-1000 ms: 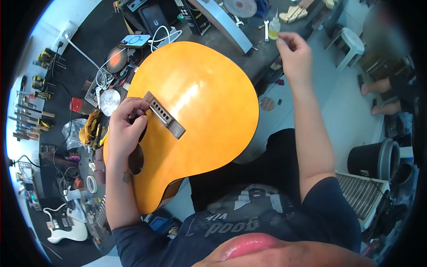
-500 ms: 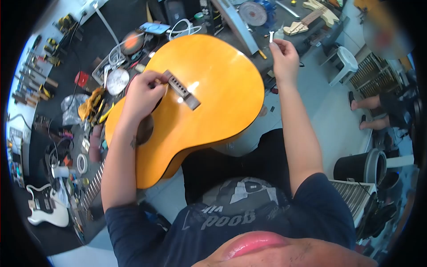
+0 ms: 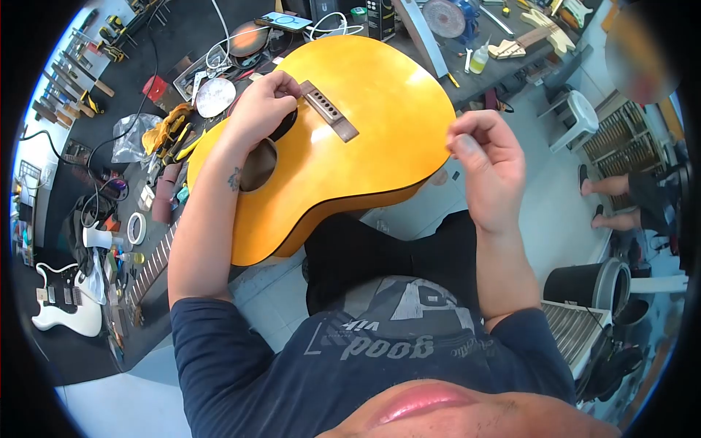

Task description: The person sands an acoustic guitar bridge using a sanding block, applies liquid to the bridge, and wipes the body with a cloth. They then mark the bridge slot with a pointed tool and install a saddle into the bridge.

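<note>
An acoustic guitar (image 3: 365,157) with a yellow top lies face up across the bench edge, and its dark bridge (image 3: 331,111) shows a row of small holes. My left hand (image 3: 264,106) is over the top, its fingers closed together beside the upper end of the bridge. Whatever those fingers may hold is hidden. Partly under my left wrist is the round sound hole (image 3: 260,166). My right hand (image 3: 491,164) hovers just right of the guitar body, thumb and curled fingers pressed together. Anything in that pinch is too small to make out.
A crowded workbench (image 3: 139,80) surrounds the guitar with tools, cables and a phone (image 3: 287,21). A small bottle (image 3: 479,58) stands at the back right. A white electric guitar (image 3: 69,306) lies at left. A stool (image 3: 573,117) and another person's legs (image 3: 610,201) are at right.
My right hand has come down and nearer to me, from beside the bottle to the guitar's right edge. My left hand stays by the bridge. The whole view has shifted slightly.
</note>
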A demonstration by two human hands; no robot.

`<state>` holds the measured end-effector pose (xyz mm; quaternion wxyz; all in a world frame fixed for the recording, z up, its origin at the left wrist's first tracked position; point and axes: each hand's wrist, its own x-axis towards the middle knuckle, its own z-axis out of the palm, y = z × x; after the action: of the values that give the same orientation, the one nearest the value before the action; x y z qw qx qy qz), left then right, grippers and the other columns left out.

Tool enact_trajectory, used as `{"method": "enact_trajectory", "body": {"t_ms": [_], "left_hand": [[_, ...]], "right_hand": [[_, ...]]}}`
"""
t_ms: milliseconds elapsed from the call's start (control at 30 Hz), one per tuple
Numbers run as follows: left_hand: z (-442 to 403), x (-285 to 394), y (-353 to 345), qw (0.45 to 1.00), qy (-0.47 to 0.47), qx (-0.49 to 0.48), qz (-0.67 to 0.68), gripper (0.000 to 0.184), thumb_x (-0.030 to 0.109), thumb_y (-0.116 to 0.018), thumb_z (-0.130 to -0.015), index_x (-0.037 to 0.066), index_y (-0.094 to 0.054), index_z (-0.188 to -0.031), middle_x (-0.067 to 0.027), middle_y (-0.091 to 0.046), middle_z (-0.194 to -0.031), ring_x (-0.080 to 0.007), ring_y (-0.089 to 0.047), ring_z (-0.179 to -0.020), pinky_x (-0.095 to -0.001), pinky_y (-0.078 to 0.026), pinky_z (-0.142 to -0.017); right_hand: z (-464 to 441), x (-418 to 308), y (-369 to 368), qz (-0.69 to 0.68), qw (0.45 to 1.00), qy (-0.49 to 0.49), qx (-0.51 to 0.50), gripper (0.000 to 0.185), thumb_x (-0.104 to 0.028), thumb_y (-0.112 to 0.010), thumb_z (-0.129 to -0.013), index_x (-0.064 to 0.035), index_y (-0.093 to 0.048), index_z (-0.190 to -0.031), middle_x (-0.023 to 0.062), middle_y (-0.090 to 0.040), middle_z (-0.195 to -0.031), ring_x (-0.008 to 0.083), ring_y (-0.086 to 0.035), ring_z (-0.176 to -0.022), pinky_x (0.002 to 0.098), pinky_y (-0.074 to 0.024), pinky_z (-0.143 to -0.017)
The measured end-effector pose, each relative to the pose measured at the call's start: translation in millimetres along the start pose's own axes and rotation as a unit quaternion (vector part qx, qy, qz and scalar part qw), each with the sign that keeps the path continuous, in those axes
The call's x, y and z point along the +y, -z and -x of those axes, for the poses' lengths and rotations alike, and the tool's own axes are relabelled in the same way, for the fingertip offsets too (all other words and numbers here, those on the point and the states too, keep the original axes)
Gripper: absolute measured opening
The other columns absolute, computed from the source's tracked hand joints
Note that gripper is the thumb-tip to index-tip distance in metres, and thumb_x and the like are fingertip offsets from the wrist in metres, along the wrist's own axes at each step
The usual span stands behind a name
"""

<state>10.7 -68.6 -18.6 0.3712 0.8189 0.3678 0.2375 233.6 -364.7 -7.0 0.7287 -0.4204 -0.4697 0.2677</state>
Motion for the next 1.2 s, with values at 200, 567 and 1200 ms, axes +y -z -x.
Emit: {"method": "enact_trajectory", "body": {"t_ms": [200,567,1200], "left_hand": [[10,17,1,0.995,-0.004,0.017,-0.101,0.026,0.014,-0.069,-0.087,0.000,-0.074,-0.108,-0.0137,-0.072,-0.103,-0.0238,-0.069,-0.101,-0.0369,-0.055,-0.091],[7,16,-4,0.999,0.015,-0.003,-0.047,0.027,0.014,-0.072,-0.090,0.000,-0.074,-0.113,-0.0071,-0.076,-0.103,-0.0146,-0.069,-0.098,-0.0307,-0.055,-0.088],[-2,6,-2,0.998,-0.003,0.005,-0.066,0.035,0.024,-0.081,-0.088,0.001,-0.077,-0.113,-0.0123,-0.080,-0.102,-0.0205,-0.074,-0.092,-0.0345,-0.058,-0.087]], "right_hand": [[1,15,-30,0.053,0.984,-0.030,-0.168,0.012,-0.006,-0.072,-0.102,-0.0013,-0.068,-0.112,-0.0002,-0.066,-0.097,0.0077,-0.056,-0.088,0.0250,-0.0471,-0.082],[11,-82,-95,-0.311,0.870,-0.088,-0.372,0.023,-0.017,-0.075,-0.096,0.0032,-0.069,-0.104,0.0130,-0.071,-0.107,0.0237,-0.067,-0.099,0.0347,-0.0535,-0.089],[-9,-52,-83,0.181,0.821,0.114,-0.529,0.014,-0.011,-0.070,-0.086,-0.0006,-0.065,-0.093,0.0110,-0.068,-0.092,0.0250,-0.067,-0.082,0.0351,-0.0531,-0.076]]}}
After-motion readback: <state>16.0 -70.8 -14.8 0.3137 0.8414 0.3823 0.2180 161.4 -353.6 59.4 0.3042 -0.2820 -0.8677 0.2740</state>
